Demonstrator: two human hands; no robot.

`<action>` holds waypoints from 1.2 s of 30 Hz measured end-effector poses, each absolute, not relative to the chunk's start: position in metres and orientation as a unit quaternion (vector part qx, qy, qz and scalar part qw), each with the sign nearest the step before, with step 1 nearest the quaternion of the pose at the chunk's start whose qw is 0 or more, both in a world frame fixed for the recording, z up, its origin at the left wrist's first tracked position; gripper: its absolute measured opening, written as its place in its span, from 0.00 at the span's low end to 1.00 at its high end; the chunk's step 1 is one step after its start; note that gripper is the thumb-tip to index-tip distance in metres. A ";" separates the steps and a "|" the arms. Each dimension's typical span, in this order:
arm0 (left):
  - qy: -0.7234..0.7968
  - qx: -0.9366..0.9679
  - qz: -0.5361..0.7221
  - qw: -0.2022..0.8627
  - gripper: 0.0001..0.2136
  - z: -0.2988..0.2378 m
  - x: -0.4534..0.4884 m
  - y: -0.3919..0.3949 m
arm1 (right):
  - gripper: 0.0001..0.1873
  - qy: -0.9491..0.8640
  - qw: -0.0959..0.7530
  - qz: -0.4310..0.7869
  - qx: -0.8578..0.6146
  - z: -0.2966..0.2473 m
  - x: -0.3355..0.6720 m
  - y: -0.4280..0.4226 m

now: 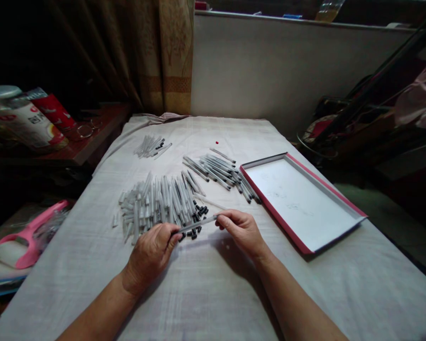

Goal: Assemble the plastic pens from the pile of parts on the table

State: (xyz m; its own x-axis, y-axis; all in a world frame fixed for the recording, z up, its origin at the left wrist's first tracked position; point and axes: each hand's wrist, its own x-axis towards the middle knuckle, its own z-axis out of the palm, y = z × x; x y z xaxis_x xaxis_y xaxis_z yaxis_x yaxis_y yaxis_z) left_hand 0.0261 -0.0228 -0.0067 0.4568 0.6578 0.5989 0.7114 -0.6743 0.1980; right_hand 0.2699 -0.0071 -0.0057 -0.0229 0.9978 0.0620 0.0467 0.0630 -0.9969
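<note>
Between my two hands a clear pen (199, 224) is held slantwise above the table. My left hand (154, 251) is closed on its left end, and my right hand (241, 229) pinches its right end with thumb and fingertips. Just beyond the pen lie small black end plugs (199, 213), partly hidden behind it. A heap of clear pen barrels and caps (159, 199) spreads behind my left hand. Farther off, pens with black ends (216, 169) lie in a loose pile beside the box lid.
A shallow red-edged white box lid (301, 199) lies on the right of the cloth-covered table (206, 298). A small bundle of clear refills or tubes (149, 146) lies at the back left, and a tiny red piece (217, 142) near the far edge. Jars (28, 123) stand on a side table.
</note>
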 end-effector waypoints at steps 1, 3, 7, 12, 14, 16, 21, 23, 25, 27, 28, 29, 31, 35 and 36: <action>-0.401 -0.853 -0.332 0.036 0.08 -0.007 0.026 -0.023 | 0.13 -0.532 0.501 0.475 -0.490 -0.007 0.270 -0.007; -0.404 -0.854 -0.328 0.019 0.08 -0.006 0.025 -0.024 | 0.11 -0.533 0.507 0.472 -0.486 -0.009 0.270 -0.007; -0.412 -0.853 -0.320 -0.023 0.09 -0.005 0.024 -0.025 | 0.08 -0.541 0.518 0.468 -0.469 -0.011 0.270 -0.006; -0.421 -0.848 -0.319 -0.038 0.10 -0.007 0.023 -0.024 | 0.14 -0.510 0.492 0.516 -0.481 -0.011 0.268 -0.008; -0.421 -0.849 -0.318 -0.034 0.10 -0.008 0.023 -0.024 | 0.14 -0.494 0.480 0.534 -0.490 -0.010 0.267 -0.008; -0.414 -0.853 -0.317 -0.024 0.10 -0.009 0.023 -0.024 | 0.12 -0.491 0.481 0.526 -0.501 -0.010 0.267 -0.007; -0.411 -0.856 -0.314 -0.014 0.10 -0.010 0.022 -0.024 | 0.09 -0.507 0.500 0.492 -0.501 -0.011 0.270 -0.006; -0.413 -0.856 -0.311 -0.012 0.10 -0.010 0.021 -0.024 | 0.08 -0.518 0.507 0.487 -0.487 -0.012 0.271 -0.005; -0.416 -0.855 -0.309 -0.011 0.10 -0.011 0.020 -0.024 | 0.12 -0.512 0.496 0.508 -0.484 -0.013 0.272 -0.005; -0.417 -0.856 -0.305 -0.012 0.10 -0.012 0.019 -0.023 | 0.15 -0.494 0.477 0.541 -0.486 -0.013 0.271 -0.005; -0.416 -0.858 -0.302 -0.011 0.10 -0.012 0.019 -0.023 | 0.15 -0.489 0.472 0.548 -0.488 -0.014 0.270 -0.005; -0.416 -0.859 -0.299 -0.010 0.09 -0.012 0.019 -0.023 | 0.14 -0.487 0.473 0.545 -0.492 -0.014 0.270 -0.005; -0.414 -0.861 -0.296 -0.005 0.09 -0.011 0.019 -0.023 | 0.13 -0.490 0.480 0.527 -0.501 -0.014 0.270 -0.005; -0.407 -0.861 -0.305 0.010 0.10 -0.009 0.022 -0.022 | 0.13 -0.494 0.472 0.530 -0.501 -0.013 0.271 -0.005; -0.406 -0.860 -0.307 0.011 0.10 -0.008 0.022 -0.022 | 0.14 -0.494 0.471 0.537 -0.496 -0.012 0.272 -0.005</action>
